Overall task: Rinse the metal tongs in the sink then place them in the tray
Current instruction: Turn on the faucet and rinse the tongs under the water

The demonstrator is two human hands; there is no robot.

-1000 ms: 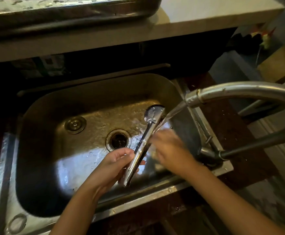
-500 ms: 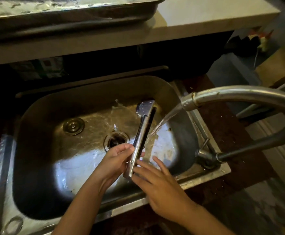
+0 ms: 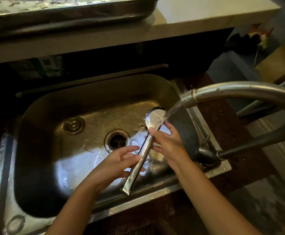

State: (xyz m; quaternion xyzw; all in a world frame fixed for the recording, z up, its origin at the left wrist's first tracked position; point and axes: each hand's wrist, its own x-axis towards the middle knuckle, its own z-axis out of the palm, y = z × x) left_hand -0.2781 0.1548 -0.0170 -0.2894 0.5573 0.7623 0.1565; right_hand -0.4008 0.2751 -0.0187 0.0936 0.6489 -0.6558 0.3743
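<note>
The metal tongs point(image 3: 142, 156) slant over the steel sink point(image 3: 41, 116), closed, round head up and to the right under the water stream. My left hand point(image 3: 119, 161) cradles the lower shaft with fingers partly spread. My right hand point(image 3: 168, 141) wraps the upper shaft just below the head, and the water lands on its fingers. The metal tray point(image 3: 67, 16) sits on the pale counter at the top left, far above the sink.
The curved faucet point(image 3: 240, 92) arches in from the right and runs water. A drain point(image 3: 117, 139) lies in the sink's middle with a round stopper point(image 3: 74, 125) to its left. The counter ledge point(image 3: 197, 17) overhangs behind the sink.
My right hand has moved up from the tongs' lower end to just below the head. The tongs have shifted to the right, with the head now under the stream.
</note>
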